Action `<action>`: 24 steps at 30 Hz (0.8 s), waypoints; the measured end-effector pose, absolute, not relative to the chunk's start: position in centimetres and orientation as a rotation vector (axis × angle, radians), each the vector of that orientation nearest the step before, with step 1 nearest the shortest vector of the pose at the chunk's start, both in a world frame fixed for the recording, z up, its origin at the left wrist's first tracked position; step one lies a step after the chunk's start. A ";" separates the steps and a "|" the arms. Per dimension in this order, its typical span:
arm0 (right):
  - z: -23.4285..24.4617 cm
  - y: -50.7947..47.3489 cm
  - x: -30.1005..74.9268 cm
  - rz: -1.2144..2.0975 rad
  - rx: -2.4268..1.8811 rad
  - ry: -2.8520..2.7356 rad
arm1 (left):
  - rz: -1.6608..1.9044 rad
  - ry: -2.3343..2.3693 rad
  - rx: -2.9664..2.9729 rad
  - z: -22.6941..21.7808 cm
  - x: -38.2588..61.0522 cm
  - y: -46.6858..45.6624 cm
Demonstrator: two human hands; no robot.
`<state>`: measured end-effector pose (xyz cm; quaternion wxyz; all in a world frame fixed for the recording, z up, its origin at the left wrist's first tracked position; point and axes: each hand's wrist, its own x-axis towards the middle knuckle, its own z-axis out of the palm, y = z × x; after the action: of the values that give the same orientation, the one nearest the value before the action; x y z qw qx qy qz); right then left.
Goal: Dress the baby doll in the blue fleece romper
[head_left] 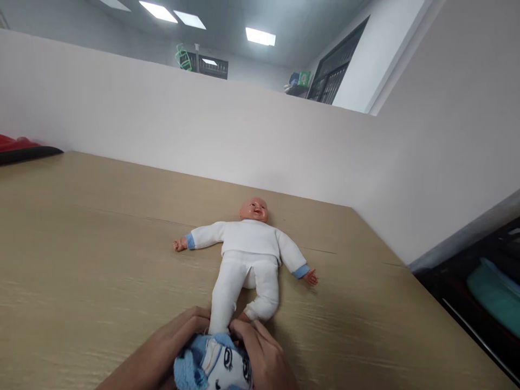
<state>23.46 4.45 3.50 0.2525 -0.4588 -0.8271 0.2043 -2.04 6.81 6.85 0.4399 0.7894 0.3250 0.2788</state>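
A baby doll (248, 254) in a white suit with blue cuffs lies face up on the wooden table (81, 244), arms spread, head toward the wall. At the bottom edge my left hand (170, 346) and my right hand (264, 357) are both closed on a light blue knitted sock (213, 365) with a cartoon face printed on it. The sock is bunched around the doll's foot at the end of the straight leg. The doll's other leg is bent, with its bare foot just beside my right fingers.
A white partition wall (162, 124) runs behind the table and turns along its right side. A red and black object (20, 149) lies at the far left. Right of the table edge stands a dark bin (479, 287) with a teal item inside.
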 end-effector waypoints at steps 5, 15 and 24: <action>3.8 5.1 23.4 0.414 -1.183 -2.341 | 0.649 0.838 2.171 6.7 -2.4 8.1; 9.2 7.1 24.3 0.961 -1.101 -1.916 | 0.603 0.854 1.599 7.6 -2.3 9.3; 10.5 6.6 25.5 1.261 -1.154 -1.847 | 0.762 0.788 1.388 6.2 -1.9 9.8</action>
<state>25.54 6.58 10.52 0.3074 -0.4365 -0.6984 0.4767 -1.89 9.82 6.17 0.6337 0.6071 0.3447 0.3333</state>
